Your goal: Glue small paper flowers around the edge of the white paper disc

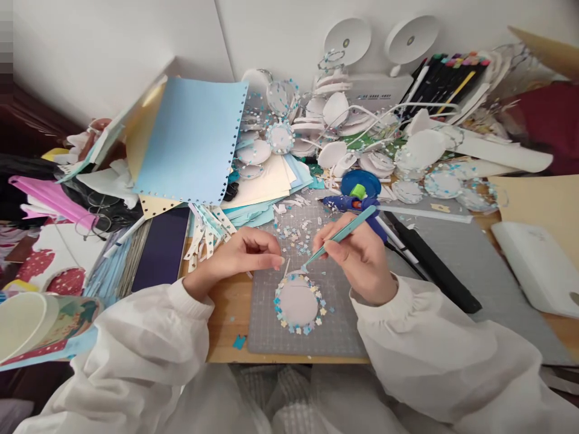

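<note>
My right hand [357,259] holds teal tweezers [348,230] slanting down to the left. Their tip is at a small pale-blue paper piece [304,269], at the top edge of a round white disc [298,302]. Around that disc runs a ring of tiny blue, white and yellow star or flower shapes [322,311]. My left hand [246,256] is curled, thumb and forefinger pressed together up and left of the disc. A thin pale sliver [287,267] shows beside its fingertips; whether they grip it I cannot tell. Loose paper cutouts [298,235] lie scattered beyond both hands.
Beneath the work lies a grey cutting mat [266,331]. A blue glue gun [348,204] and a black bar-shaped tool [434,265] lie right of centre. Decorated white discs [280,137] pile up behind. Blue punched paper [194,138] and a paper cup [27,325] are left.
</note>
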Action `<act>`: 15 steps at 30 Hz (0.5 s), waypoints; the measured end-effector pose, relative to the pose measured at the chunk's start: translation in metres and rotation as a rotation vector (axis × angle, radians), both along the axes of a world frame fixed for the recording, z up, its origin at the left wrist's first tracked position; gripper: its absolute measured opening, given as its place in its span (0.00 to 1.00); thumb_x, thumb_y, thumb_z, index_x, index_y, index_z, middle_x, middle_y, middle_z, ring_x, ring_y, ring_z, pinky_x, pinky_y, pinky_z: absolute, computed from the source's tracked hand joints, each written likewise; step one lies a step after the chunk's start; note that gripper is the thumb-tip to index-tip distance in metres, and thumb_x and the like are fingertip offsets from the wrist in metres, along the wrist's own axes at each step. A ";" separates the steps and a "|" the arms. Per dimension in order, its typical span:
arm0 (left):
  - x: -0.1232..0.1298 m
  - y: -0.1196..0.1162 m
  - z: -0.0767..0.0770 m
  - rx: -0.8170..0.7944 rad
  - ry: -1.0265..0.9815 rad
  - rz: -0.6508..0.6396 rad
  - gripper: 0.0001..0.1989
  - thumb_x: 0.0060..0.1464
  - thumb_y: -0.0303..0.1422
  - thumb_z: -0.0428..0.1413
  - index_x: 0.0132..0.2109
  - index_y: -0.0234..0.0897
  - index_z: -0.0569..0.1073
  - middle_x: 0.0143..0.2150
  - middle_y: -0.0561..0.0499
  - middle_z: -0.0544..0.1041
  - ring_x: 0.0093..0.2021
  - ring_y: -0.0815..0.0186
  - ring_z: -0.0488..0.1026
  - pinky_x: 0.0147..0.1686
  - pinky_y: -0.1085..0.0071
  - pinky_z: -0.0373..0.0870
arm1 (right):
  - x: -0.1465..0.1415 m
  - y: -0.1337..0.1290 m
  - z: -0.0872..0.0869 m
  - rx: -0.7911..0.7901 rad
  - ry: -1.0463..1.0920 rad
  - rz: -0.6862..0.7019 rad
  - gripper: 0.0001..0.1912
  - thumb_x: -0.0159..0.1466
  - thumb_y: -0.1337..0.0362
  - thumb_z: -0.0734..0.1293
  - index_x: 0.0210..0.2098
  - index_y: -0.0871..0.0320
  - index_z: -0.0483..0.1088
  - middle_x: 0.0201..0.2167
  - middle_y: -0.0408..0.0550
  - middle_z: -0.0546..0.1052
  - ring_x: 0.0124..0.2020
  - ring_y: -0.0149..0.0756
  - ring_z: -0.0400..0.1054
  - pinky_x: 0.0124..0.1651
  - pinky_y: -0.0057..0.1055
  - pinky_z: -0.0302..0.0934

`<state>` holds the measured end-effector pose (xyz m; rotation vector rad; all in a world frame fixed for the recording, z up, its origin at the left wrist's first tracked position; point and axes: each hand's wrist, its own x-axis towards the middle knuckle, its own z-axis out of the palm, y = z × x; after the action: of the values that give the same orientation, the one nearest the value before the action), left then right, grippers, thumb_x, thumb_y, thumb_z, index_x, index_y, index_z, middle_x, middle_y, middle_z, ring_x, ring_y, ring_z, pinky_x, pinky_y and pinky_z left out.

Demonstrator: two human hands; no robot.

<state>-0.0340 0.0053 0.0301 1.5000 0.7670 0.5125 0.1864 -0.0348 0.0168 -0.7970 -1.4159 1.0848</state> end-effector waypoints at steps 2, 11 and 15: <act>0.002 -0.002 0.001 0.014 0.019 -0.047 0.10 0.48 0.36 0.61 0.27 0.32 0.77 0.20 0.53 0.68 0.19 0.73 0.58 0.20 0.74 0.52 | 0.000 -0.001 0.001 -0.018 -0.001 0.059 0.08 0.65 0.60 0.65 0.32 0.57 0.65 0.29 0.45 0.71 0.29 0.33 0.68 0.30 0.32 0.65; 0.008 -0.012 -0.002 0.036 0.087 -0.192 0.08 0.50 0.34 0.61 0.32 0.32 0.80 0.14 0.58 0.60 0.16 0.76 0.51 0.17 0.75 0.48 | 0.004 0.001 0.001 -0.047 -0.029 0.217 0.09 0.64 0.60 0.66 0.32 0.58 0.65 0.29 0.44 0.69 0.29 0.31 0.66 0.31 0.30 0.62; 0.008 -0.013 -0.004 0.026 0.079 -0.219 0.08 0.50 0.34 0.61 0.32 0.31 0.80 0.15 0.57 0.62 0.16 0.76 0.53 0.16 0.77 0.49 | 0.004 0.002 0.001 -0.043 -0.003 0.255 0.08 0.64 0.61 0.66 0.32 0.57 0.64 0.28 0.43 0.68 0.30 0.32 0.67 0.31 0.30 0.60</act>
<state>-0.0259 -0.0075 0.0258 1.6133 0.6487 0.3013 0.1906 -0.0323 0.0173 -0.6607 -1.5306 1.3125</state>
